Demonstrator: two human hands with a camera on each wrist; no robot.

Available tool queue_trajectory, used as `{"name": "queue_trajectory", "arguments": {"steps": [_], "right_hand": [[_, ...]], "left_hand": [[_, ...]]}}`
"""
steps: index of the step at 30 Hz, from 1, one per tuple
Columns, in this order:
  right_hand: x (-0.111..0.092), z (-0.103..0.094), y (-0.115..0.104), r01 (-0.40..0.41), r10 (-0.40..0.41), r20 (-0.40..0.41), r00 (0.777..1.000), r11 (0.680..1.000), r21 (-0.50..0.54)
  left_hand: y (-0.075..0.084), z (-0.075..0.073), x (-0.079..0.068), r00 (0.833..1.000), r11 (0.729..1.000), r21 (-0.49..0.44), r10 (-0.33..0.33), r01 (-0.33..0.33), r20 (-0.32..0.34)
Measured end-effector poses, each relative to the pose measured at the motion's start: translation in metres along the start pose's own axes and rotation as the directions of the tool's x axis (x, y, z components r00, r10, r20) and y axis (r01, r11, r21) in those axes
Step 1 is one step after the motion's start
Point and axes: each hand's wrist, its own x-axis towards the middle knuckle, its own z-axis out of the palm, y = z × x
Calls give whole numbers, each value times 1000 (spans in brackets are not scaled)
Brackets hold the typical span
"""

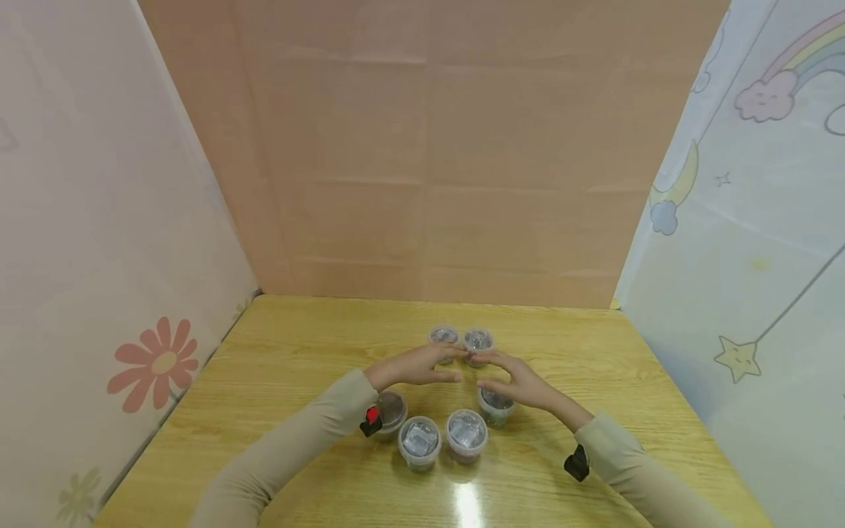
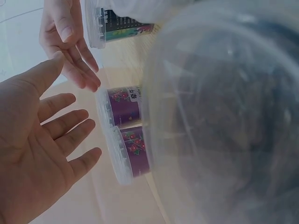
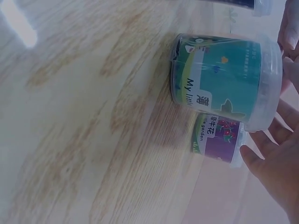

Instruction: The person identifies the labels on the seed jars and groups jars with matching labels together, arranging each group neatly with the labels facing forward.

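Fingers [image 2: 65, 123] of the left hand [image 1: 416, 365] and the right hand [image 1: 521, 383] are held extended and slightly spread, with nothing grasped; whether a lid is brushed cannot be told. The left ones are aimed near three o'clock, the right ones near ten, so the fingertips are almost brought together. Around them, six lidded tubs are ringed: two purple-labelled tubs [image 1: 478, 340] at twelve, a teal-labelled tub [image 3: 219, 77] at four, two packet-topped tubs [image 1: 419, 440] at five and seven, a dark-topped tub [image 1: 392, 409] at eight. All are stood upright on the counter [image 1: 297, 323], presumably for steadiness; the ring seems compact enough to be reached by both hands. At twelve, beyond, a peach backdrop [image 1: 429, 147] is hung.
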Motion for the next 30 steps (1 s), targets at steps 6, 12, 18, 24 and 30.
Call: {"name": "queue_trajectory", "arguments": {"steps": [6,12,18,24,30], "right_hand": [[-3,1,-1,-23,23,29,999,999,24],[-3,2,-3,-43,42,38,998,999,13],[-2,1,-4,-49,50,49,998,999,-21],[-2,0,-6,-51,53,63,997,998,-37],[-3,1,-6,-53,55,89,995,998,-32]], "left_hand": [[3,0,-3,1000,1000,-18,-24,24,20],[4,2,-3,1000,1000,1,-4,4,13],[5,4,-6,1000,1000,15,-20,19,18],[8,5,-8,999,1000,2,-31,31,30],[7,8,-10,999,999,-21,-26,27,40]]}}
